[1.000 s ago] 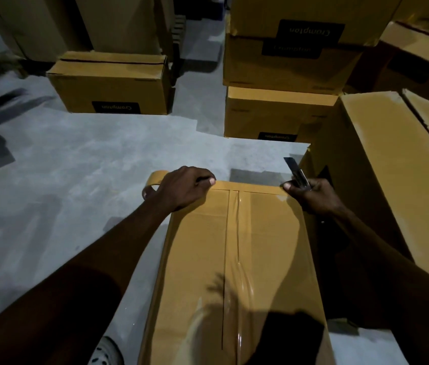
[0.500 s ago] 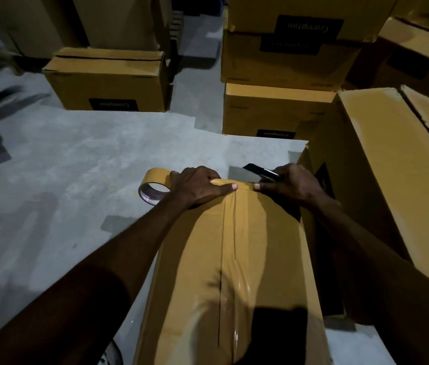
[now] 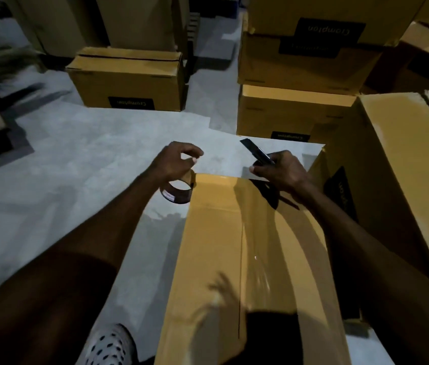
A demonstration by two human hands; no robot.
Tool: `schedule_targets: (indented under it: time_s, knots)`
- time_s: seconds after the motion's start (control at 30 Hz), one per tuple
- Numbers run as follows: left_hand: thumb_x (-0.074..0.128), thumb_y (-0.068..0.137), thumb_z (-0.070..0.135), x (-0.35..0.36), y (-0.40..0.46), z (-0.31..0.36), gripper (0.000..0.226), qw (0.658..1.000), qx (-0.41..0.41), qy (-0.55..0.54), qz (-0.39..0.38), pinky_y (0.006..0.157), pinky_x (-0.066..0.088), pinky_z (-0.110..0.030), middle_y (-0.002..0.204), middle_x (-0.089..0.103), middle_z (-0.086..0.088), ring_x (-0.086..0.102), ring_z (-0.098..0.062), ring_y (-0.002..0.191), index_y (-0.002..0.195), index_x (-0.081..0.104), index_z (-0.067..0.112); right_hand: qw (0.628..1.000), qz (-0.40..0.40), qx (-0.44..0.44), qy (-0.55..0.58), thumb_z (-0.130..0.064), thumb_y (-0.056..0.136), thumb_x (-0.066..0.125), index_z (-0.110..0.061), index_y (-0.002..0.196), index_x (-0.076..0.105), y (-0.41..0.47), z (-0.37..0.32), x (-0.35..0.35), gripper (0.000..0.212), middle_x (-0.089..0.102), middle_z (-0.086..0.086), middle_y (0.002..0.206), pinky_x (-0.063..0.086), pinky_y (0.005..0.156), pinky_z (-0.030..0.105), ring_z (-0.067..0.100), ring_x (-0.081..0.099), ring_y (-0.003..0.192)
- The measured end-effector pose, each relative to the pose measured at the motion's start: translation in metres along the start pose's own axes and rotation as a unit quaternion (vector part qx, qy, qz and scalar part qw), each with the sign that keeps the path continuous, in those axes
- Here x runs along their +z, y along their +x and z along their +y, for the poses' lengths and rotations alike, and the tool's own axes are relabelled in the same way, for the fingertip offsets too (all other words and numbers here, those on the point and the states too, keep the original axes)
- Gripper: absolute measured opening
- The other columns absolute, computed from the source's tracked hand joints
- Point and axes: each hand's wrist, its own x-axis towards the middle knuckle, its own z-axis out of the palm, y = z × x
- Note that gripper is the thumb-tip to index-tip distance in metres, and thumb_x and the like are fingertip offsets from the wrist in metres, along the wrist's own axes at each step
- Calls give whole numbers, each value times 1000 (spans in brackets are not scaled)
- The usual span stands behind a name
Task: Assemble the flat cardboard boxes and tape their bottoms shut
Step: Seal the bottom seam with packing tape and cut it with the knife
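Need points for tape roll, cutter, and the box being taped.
tape roll [image 3: 179, 191], head view, on its outer band below the left hand.
cutter [image 3: 254, 150], head view, on the blade.
box [image 3: 213, 233], head view, on its left flap.

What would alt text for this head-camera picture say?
A person's right hand holds a utility knife over a taped cardboard box; the left hand holds a tape roll beside it.

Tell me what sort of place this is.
Most likely a warehouse or packing area. Stacked cardboard boxes with printed brand labels stand on a bare concrete floor; the right hand holds a cutter, and the left hand carries a tape roll beside the taped box.
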Motion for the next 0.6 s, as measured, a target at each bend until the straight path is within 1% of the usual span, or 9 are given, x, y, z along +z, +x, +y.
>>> schedule_targets:
  time_s: [0.1, 0.2, 0.27, 0.33, 0.37, 0.43, 0.5, 0.53, 0.6]
  knots:
    - [61, 94, 12, -12, -3, -22, 26, 997, -59, -14, -53, 86, 47, -24, 119, 65, -6, 61, -16, 103, 119, 69, 13, 999, -16, -5, 46, -31, 86, 74, -15, 99, 71, -4, -17, 24, 21, 72, 5, 87, 57, 69, 36, 19, 70, 74]
    - [66, 92, 19, -12, -6, -36, 34, 991, -62, -51, -111, 80, 44, -13, 121, 66, -4, 61, -10, 102, 125, 66, 14, 998, -40, -9, 40, -36, 85, 74, -16, 88, 67, -5, -20, 48, 21, 67, 3, 76, 51, 60, 33, 20, 66, 68]
    - [72, 87, 19, -13, -4, -40, 37, 988, -59, -86, -116, 75, 46, -7, 115, 69, -3, 65, -8, 98, 124, 67, 15, 998, -45, -26, -19, -39, 84, 73, -19, 84, 66, -3, -20, 59, 21, 68, 5, 76, 47, 61, 33, 21, 64, 70]
    - [76, 83, 17, -15, -1, -43, 39, 987, -32, -82, -138, 79, 48, -10, 112, 71, -1, 66, -7, 100, 121, 69, 14, 997, -32, -33, -60, -40, 82, 75, -22, 82, 65, -4, -18, 61, 20, 70, 6, 81, 47, 64, 34, 24, 65, 75]
    - [78, 81, 17, -16, -1, -46, 39, 987, -13, -58, -147, 80, 47, -10, 110, 71, 3, 65, -3, 99, 119, 70, 14, 997, -30, -32, -55, -40, 80, 77, -21, 82, 65, -4, -17, 61, 22, 70, 6, 82, 47, 65, 33, 24, 65, 77]
    - [81, 77, 21, -17, 2, -53, 35, 988, 14, -24, -153, 77, 48, -12, 100, 72, 10, 65, 6, 88, 111, 73, 18, 999, -24, -26, -35, -39, 77, 80, -18, 83, 67, -3, -11, 58, 26, 71, 6, 84, 46, 65, 32, 24, 66, 79]
    - [84, 72, 36, -18, 3, -58, 29, 990, 1, 5, -141, 77, 51, -24, 91, 74, 13, 67, 3, 81, 99, 76, 26, 999, -22, -22, -22, -39, 74, 82, -18, 80, 66, -3, -8, 55, 27, 70, 5, 80, 46, 64, 32, 26, 67, 78]
    - [83, 68, 49, -19, 4, -61, 32, 991, -27, 46, -124, 78, 53, -30, 89, 74, 14, 67, -1, 82, 94, 77, 30, 999, -24, -20, -19, -40, 74, 83, -19, 78, 65, -3, -7, 56, 28, 70, 4, 79, 48, 64, 34, 25, 67, 76]
    - [75, 57, 73, -23, 4, -64, 51, 981, -82, 147, -92, 77, 52, -33, 85, 73, 14, 66, -9, 82, 86, 76, 32, 999, -23, -19, -18, -40, 74, 83, -18, 84, 68, -3, -8, 57, 28, 72, 3, 81, 53, 68, 38, 24, 69, 77]
